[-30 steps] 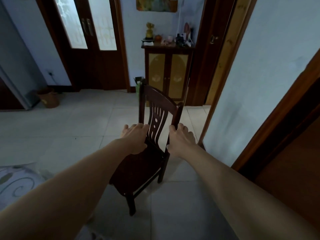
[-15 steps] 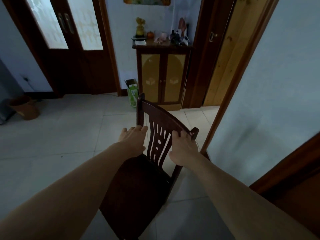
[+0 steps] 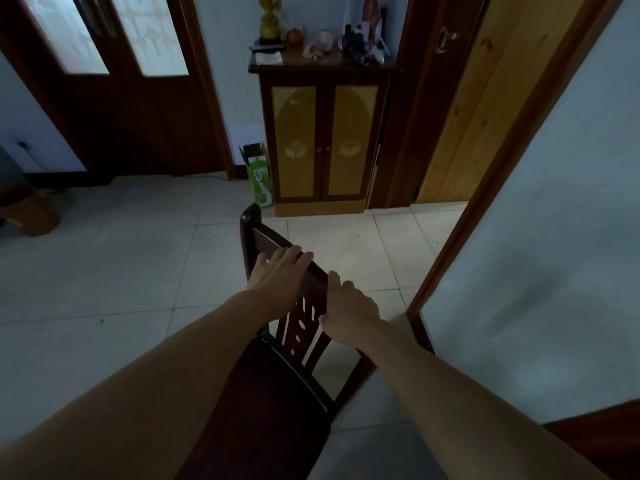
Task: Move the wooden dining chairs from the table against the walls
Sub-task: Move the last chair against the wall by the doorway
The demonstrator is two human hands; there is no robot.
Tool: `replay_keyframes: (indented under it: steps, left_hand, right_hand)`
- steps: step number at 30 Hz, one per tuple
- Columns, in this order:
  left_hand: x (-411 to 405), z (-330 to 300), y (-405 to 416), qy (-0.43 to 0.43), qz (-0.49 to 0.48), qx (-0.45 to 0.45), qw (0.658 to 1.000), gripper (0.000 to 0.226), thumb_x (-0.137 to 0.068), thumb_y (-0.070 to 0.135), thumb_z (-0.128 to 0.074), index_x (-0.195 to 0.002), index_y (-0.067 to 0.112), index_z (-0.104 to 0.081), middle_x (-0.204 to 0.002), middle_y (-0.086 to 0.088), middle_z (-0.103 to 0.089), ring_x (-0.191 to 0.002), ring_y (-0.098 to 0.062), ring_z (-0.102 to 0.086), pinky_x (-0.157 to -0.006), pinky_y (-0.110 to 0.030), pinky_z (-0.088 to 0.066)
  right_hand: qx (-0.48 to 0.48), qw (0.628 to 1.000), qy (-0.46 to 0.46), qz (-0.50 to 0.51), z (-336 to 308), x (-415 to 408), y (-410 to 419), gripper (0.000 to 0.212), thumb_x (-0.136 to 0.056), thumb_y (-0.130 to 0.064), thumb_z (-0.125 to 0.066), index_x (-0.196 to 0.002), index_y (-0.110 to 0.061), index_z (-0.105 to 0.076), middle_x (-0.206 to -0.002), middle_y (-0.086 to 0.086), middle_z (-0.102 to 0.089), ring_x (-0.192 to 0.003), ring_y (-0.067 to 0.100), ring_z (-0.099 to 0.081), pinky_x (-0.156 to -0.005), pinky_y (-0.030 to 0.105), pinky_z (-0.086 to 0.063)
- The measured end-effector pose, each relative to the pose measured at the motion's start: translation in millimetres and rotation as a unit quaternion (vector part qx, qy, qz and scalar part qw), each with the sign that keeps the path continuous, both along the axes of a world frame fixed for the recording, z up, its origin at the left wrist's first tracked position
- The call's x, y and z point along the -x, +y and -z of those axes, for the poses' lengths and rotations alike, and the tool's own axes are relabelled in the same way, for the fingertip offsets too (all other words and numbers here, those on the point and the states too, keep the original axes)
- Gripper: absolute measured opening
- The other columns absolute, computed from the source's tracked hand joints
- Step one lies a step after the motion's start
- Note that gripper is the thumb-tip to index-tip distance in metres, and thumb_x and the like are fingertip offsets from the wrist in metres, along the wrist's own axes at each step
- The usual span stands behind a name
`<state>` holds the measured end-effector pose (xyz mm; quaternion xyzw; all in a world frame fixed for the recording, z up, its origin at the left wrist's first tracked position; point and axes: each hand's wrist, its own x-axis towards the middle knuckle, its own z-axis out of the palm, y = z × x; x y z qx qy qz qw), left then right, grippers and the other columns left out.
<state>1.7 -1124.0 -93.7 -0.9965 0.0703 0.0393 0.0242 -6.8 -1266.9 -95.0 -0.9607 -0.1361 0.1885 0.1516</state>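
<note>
A dark wooden dining chair [image 3: 277, 393] stands on the tiled floor right below me, its slatted back turned away from me. My left hand [image 3: 277, 282] lies over the top rail of the back, fingers curled across it. My right hand [image 3: 349, 310] grips the same rail further right, near the right post. The seat runs down toward the bottom edge of the view, and the chair's legs are hidden. A pale wall [image 3: 554, 237] rises just right of the chair.
A brown cabinet [image 3: 322, 140] with yellow doors and small ornaments on top stands ahead against the far wall. A green carton [image 3: 259, 178] leans beside it. Dark glazed double doors [image 3: 114, 84] are at the left, a wooden door frame [image 3: 491, 188] at the right.
The chair has come closer and lower in view, and the cabinet ahead has grown larger. Both hands have shifted up from the back's side posts onto the top rail.
</note>
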Motion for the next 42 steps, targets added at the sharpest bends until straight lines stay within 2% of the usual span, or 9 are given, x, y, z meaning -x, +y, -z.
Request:
replay_keyframes:
  steps: [4, 8, 10, 12, 23, 29, 35, 39, 42]
  left_hand:
    - [-30, 14, 2, 0.001, 0.048, -0.049, 0.998, 0.06, -0.083, 0.02, -0.059, -0.137, 0.02, -0.034, -0.145, -0.005, -0.034, -0.137, -0.025, -0.025, -0.105, -0.045, -0.026]
    - [-49, 21, 4, -0.008, 0.059, -0.03, 0.998, 0.029, -0.081, 0.02, -0.06, -0.109, 0.017, -0.052, -0.112, -0.004, -0.055, -0.114, -0.024, -0.046, -0.098, -0.044, -0.031]
    - [-56, 21, 10, -0.021, 0.08, -0.037, 0.996, 0.018, -0.082, 0.02, -0.061, -0.098, 0.018, -0.054, -0.101, -0.002, -0.058, -0.102, -0.023, -0.051, -0.092, -0.039, -0.035]
    - [-62, 21, 17, -0.032, 0.12, -0.046, 0.991, 0.016, -0.082, 0.022, -0.061, -0.097, 0.018, -0.056, -0.098, -0.001, -0.061, -0.096, -0.021, -0.054, -0.086, -0.035, -0.037]
    - [-78, 14, 38, -0.018, 0.298, -0.134, 0.945, 0.026, -0.082, 0.026, -0.064, -0.104, 0.019, -0.052, -0.098, 0.001, -0.062, -0.09, -0.021, -0.059, -0.067, -0.032, -0.034]
    - [-89, -18, 34, 0.019, 0.376, -0.137, 0.916, 0.026, -0.081, 0.03, -0.064, -0.101, 0.019, -0.053, -0.093, -0.001, -0.061, -0.086, -0.024, -0.06, -0.06, -0.03, -0.034]
    - [-110, -47, -22, -0.01, 0.427, -0.147, 0.892, 0.017, -0.081, 0.022, -0.064, -0.091, 0.018, -0.052, -0.088, -0.001, -0.061, -0.081, -0.023, -0.06, -0.057, -0.031, -0.034]
    - [-126, -56, -74, -0.04, 0.469, -0.148, 0.87, 0.014, -0.08, 0.016, -0.063, -0.087, 0.018, -0.051, -0.085, -0.001, -0.06, -0.077, -0.022, -0.059, -0.056, -0.03, -0.035]
    - [-142, -60, -119, -0.042, 0.489, -0.149, 0.858, 0.011, -0.08, 0.014, -0.061, -0.087, 0.017, -0.052, -0.084, -0.002, -0.06, -0.076, -0.023, -0.059, -0.057, -0.031, -0.037]
  right_hand:
    - [-0.06, 0.996, 0.059, 0.026, 14, -22, 2, 0.052, -0.085, -0.022, -0.061, -0.129, -0.011, -0.035, -0.115, 0.014, -0.059, -0.098, 0.03, -0.061, -0.072, 0.033, -0.047]
    - [-0.098, 0.989, 0.105, 0.043, 18, -41, 5, 0.025, -0.086, -0.024, -0.06, -0.105, -0.008, -0.054, -0.101, 0.009, -0.062, -0.091, 0.027, -0.061, -0.067, 0.028, -0.045]
    - [-0.121, 0.979, 0.15, 0.059, 19, -48, 7, 0.013, -0.085, -0.022, -0.061, -0.082, -0.013, -0.054, -0.082, 0.004, -0.058, -0.083, 0.025, -0.059, -0.058, 0.025, -0.043]
    - [-0.125, 0.97, 0.189, 0.083, 20, -53, 9, 0.018, -0.083, -0.019, -0.062, -0.073, -0.015, -0.049, -0.073, 0.001, -0.052, -0.075, 0.021, -0.056, -0.052, 0.023, -0.04]
    - [-0.11, 0.968, 0.196, 0.112, 20, -39, 14, 0.014, -0.077, -0.002, -0.058, -0.072, -0.012, -0.049, -0.073, 0.003, -0.053, -0.075, 0.023, -0.058, -0.062, 0.028, -0.047]
    - [-0.117, 0.969, 0.186, 0.109, -14, -23, 13, 0.021, -0.073, -0.006, -0.061, -0.094, -0.008, -0.058, -0.089, 0.008, -0.062, -0.088, 0.028, -0.065, -0.072, 0.035, -0.055]
    - [-0.121, 0.972, 0.124, 0.157, -39, -21, -24, 0.022, -0.075, -0.005, -0.059, -0.097, -0.01, -0.057, -0.083, 0.003, -0.058, -0.087, 0.028, -0.065, -0.074, 0.034, -0.056]
    - [-0.125, 0.965, 0.095, 0.209, -44, -20, -66, 0.019, -0.076, -0.008, -0.058, -0.093, -0.016, -0.052, -0.078, -0.001, -0.053, -0.078, 0.022, -0.061, -0.061, 0.028, -0.051]
    - [-0.126, 0.959, 0.081, 0.243, -45, -28, -103, 0.019, -0.077, -0.007, -0.056, -0.091, -0.017, -0.049, -0.082, 0.0, -0.052, -0.086, 0.026, -0.062, -0.068, 0.032, -0.053]
